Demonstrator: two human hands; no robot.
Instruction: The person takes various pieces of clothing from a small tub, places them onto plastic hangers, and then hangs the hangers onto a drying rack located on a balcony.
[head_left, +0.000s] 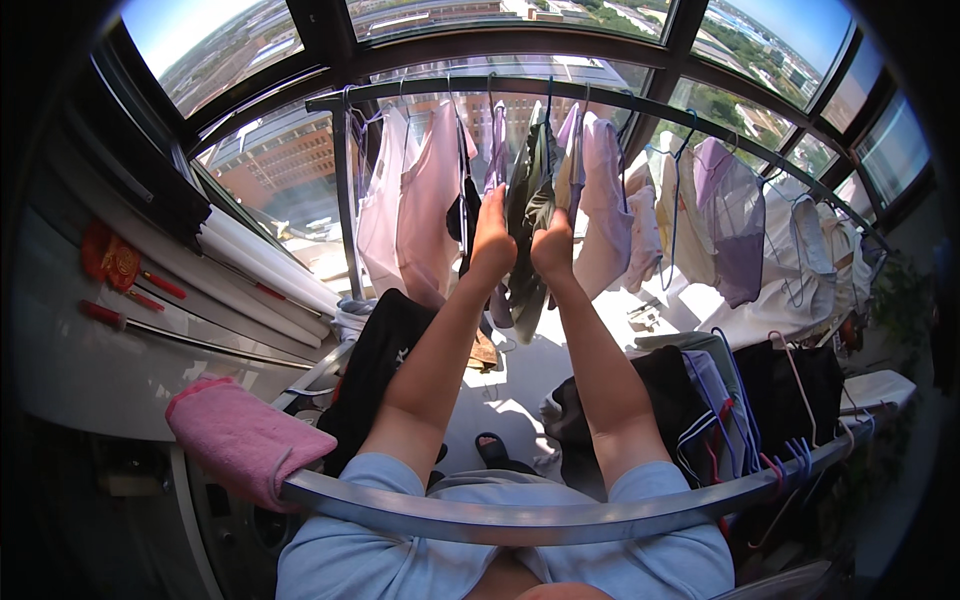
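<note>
Both my arms reach forward over the near metal rail to the clothes hanging on the far rail. My left hand (493, 232) is beside a narrow purple garment (496, 150), its fingers pointing up. My right hand (553, 238) is at a dark olive garment (527, 247) on a blue hanger (550, 105). Whether either hand grips cloth cannot be told. Pink sleeveless garments (426, 225) hang to the left, and a pale lilac garment (606, 210) hangs just right of my right hand.
The near metal rail (525, 523) crosses before my chest, with a pink towel (240, 442) at its left end. Black clothes (390, 352) hang below left; dark clothes and several hangers (796, 390) are at the right. Windows curve behind the far rail (517, 84).
</note>
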